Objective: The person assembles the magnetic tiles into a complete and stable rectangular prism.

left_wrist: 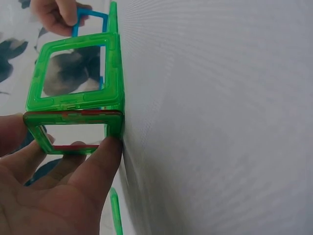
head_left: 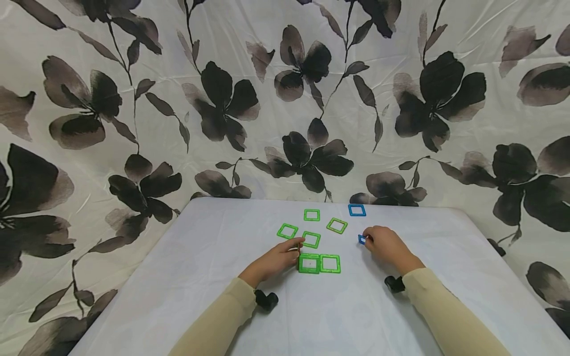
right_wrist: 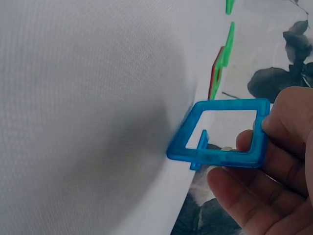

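My left hand [head_left: 278, 256] grips the left side of a small green build of square magnetic tiles [head_left: 309, 263]. In the left wrist view, its thumb and fingers are around a green frame with red edges [left_wrist: 100, 112], and a larger green square frame [left_wrist: 35, 81] stands just beyond. My right hand [head_left: 389, 246] pinches a blue square magnetic tile [right_wrist: 234, 104] between thumb and fingers at one side. This tile is held upright, its far edge close to the white cloth, to the right of the green build.
A flat green tile [head_left: 330, 272] adjoins the build on its right. Several loose green tiles, among them a tilted one [head_left: 337, 231], lie farther back. Another blue tile [head_left: 357, 214] lies near the back edge of the white table [head_left: 178, 296], before a flower-patterned cloth [head_left: 178, 123].
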Available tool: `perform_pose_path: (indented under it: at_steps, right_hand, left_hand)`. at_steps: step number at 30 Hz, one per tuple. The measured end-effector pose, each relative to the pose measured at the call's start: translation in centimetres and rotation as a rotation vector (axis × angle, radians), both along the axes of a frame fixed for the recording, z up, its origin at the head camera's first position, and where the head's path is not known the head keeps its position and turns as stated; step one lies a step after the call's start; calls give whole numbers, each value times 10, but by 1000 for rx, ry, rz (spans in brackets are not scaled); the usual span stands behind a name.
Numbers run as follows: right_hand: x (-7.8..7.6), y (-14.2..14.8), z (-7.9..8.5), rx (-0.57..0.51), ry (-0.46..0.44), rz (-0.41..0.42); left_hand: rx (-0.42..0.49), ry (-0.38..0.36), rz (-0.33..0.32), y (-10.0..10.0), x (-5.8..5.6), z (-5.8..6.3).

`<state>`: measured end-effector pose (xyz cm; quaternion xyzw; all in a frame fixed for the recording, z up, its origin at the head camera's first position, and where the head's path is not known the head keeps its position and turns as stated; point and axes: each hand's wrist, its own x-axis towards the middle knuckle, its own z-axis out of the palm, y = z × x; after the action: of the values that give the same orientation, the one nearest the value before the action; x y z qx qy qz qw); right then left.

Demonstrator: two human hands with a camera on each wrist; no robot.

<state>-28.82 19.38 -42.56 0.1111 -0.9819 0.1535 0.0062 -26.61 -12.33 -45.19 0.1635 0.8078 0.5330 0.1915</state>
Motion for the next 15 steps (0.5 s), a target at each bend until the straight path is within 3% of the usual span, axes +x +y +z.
perform_pose_path:
  at_steps: [15]
  right_hand:
    - [10, -10, 7, -32, 53, 53]
  left_hand:
    - [11, -12, 0, 0, -1, -1]
